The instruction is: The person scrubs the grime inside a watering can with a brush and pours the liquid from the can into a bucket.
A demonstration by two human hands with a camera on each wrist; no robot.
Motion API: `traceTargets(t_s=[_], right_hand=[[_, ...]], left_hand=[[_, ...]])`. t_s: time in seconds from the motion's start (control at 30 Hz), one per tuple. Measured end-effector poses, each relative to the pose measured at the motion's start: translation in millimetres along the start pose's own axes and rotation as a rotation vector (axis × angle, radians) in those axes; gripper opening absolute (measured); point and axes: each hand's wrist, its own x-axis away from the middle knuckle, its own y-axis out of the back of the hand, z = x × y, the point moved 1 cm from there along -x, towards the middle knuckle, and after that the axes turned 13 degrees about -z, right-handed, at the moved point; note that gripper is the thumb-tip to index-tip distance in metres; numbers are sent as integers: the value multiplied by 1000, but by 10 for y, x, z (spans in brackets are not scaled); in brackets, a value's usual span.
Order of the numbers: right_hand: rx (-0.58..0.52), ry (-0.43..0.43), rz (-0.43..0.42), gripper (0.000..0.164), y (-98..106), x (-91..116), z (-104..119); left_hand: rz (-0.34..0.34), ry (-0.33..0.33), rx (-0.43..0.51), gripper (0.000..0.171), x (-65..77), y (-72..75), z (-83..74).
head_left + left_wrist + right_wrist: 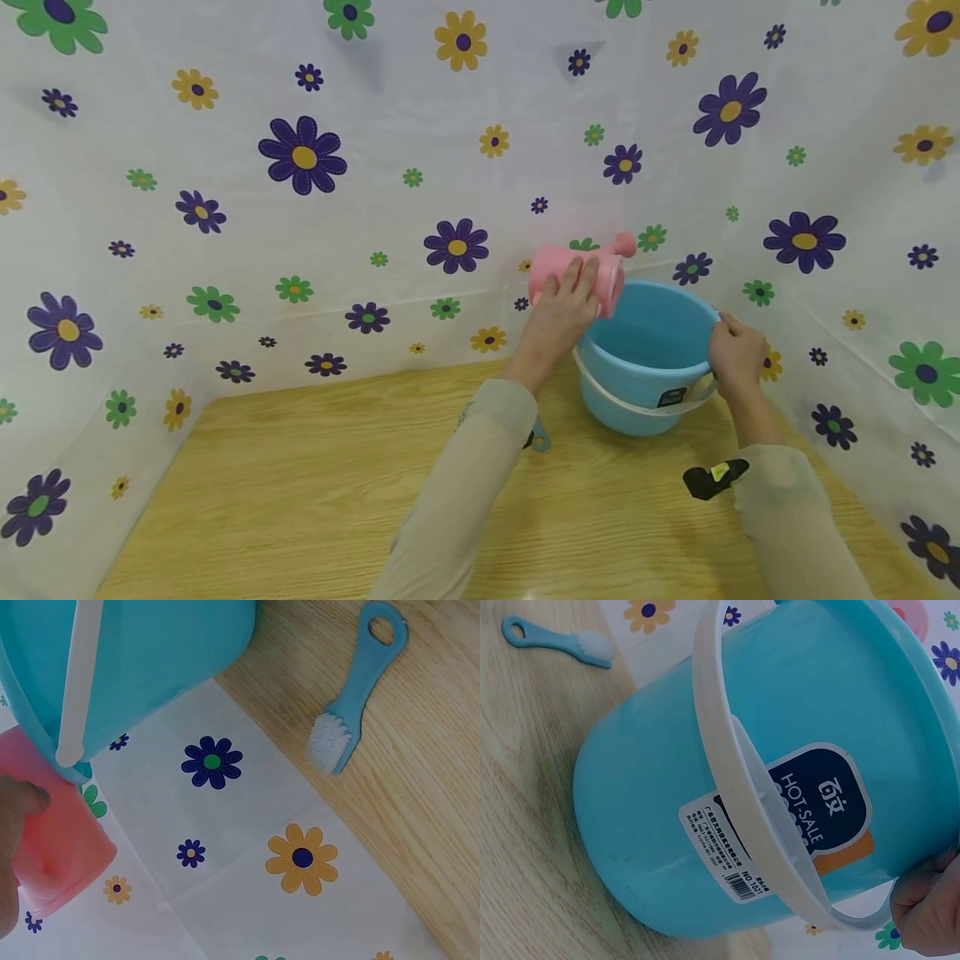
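Note:
My left hand (564,310) grips a pink watering can (546,265), which lies tipped on its side at the bucket's left rim. The can's wide end faces right over the bucket, and its round sprinkler head (624,244) points up and right. My right hand (738,352) holds the right rim of the light blue bucket (630,410), fingers curled over the edge. The bucket leans on the table, its white handle (727,757) hanging down the near side across a label (825,799).
A blue scrubbing brush (364,682) with white bristles lies on the wooden table (300,483), largely hidden behind my left sleeve in the head view. Flower-printed white sheeting (390,108) stands behind and along both sides. A black device (712,479) sits at my right wrist.

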Motion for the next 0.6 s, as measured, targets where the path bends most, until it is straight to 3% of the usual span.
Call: traceTargets(t_s=[0.6], right_hand=[[-4, 0, -5, 47, -4, -8, -4]], left_hand=[[-17, -68, -25, 49, -8, -27, -55]])
